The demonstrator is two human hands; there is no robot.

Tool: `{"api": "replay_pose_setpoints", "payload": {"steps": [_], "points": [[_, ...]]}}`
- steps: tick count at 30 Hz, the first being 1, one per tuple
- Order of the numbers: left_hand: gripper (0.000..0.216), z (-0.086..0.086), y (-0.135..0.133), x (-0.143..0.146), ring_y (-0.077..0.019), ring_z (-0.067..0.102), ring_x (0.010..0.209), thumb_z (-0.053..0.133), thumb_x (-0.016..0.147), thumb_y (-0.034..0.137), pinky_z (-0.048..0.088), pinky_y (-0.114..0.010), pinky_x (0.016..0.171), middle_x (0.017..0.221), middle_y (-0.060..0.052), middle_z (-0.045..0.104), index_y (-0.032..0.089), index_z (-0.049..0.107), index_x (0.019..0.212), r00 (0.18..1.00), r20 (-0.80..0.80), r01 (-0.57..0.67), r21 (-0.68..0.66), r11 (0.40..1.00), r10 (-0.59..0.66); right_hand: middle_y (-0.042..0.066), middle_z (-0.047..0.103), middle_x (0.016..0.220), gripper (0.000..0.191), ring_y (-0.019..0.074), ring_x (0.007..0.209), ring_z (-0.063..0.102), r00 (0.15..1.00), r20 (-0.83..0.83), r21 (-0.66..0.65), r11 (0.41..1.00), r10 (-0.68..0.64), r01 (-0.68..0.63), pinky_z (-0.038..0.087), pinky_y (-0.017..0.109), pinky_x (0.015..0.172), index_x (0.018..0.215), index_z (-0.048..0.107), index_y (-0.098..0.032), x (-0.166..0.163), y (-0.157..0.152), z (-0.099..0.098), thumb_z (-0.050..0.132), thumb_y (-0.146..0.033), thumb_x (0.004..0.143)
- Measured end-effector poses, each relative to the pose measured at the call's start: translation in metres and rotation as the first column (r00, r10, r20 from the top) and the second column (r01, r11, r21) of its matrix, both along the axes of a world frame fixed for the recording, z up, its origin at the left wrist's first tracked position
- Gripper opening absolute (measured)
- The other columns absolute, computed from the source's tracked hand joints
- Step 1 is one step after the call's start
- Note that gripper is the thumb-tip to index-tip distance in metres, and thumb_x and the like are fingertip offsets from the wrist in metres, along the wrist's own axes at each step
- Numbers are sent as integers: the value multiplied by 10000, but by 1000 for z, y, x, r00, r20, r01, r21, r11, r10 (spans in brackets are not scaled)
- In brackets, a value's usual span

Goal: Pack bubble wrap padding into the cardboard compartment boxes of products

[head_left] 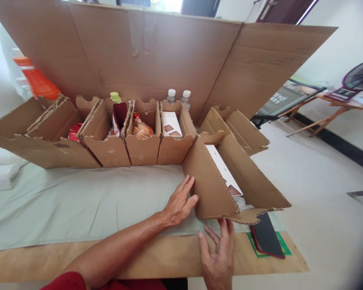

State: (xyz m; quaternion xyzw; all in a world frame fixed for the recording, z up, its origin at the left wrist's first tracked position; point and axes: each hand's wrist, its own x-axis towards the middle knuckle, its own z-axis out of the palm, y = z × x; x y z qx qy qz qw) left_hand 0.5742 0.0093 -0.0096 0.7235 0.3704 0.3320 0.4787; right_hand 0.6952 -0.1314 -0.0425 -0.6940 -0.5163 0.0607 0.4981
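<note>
A long cardboard tray box (213, 185) lies angled on the table at the right, with a white carton (224, 169) inside it. My left hand (179, 203) rests open and flat against the box's left side wall. My right hand (219, 253) is open too, fingers spread, with its fingertips touching the box's near end flap. Under that end lies a dark red flat case (268, 237) on a green mat (282, 243).
A row of open cardboard boxes (142, 149) holds snack packets, a white carton and a dark red pack, with bottles (178, 96) behind. A big cardboard sheet (157, 56) stands at the back. A grey cloth (78, 201) covers the table. A fan (361, 76) stands at the right.
</note>
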Motion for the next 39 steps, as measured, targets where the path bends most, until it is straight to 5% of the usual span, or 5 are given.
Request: {"api": "replay_pose_setpoints", "payload": {"steps": [13, 25, 29, 34, 39], "points": [[698, -8, 3, -6, -277, 250, 1571, 364, 1017, 519, 199, -490, 1298, 1671, -177, 295, 101, 367, 1577, 998, 65, -16, -19, 1000, 17, 135, 121, 1702, 719, 326, 1458, 442, 962, 115, -96, 967, 248, -237, 599, 481, 992, 1637, 177, -349, 4, 93, 20, 494, -274, 996], [689, -10, 2, -2, -280, 278, 1562, 347, 1031, 504, 213, -488, 1297, 1656, -204, 323, 69, 375, 1565, 995, 91, -36, -46, 998, 40, 182, 137, 1700, 695, 336, 1543, 276, 943, 151, -198, 944, 296, -264, 437, 580, 1138, 1601, 293, -224, 20, 158, 14, 474, -237, 930], [678, -14, 1, -1, -290, 333, 1537, 357, 1026, 516, 287, -501, 1272, 1648, -197, 349, 104, 378, 1564, 990, 125, -58, -69, 996, 66, 192, 418, 1576, 491, 325, 1432, 462, 943, 208, -122, 963, 260, -239, 497, 552, 1079, 1429, 541, -179, 24, 146, 46, 510, -303, 955], [624, -9, 2, 0, -307, 417, 1479, 375, 1025, 528, 345, -536, 1231, 1600, -167, 436, 174, 409, 1537, 978, 180, -92, -66, 994, 102, 77, 745, 1066, 390, 166, 831, 717, 923, 228, -49, 950, 311, -308, 581, 286, 736, 1373, 572, -203, -1, 148, 122, 502, -293, 1000], [482, 3, 2, -1, -279, 533, 1358, 385, 1036, 470, 411, -475, 1180, 1436, -145, 590, 181, 558, 1380, 949, 298, -109, 6, 994, 102, 35, 761, 877, 537, 207, 749, 708, 793, 397, -329, 878, 463, -348, 503, 295, 712, 1465, 501, -195, -47, 210, 165, 531, -193, 929]]}}
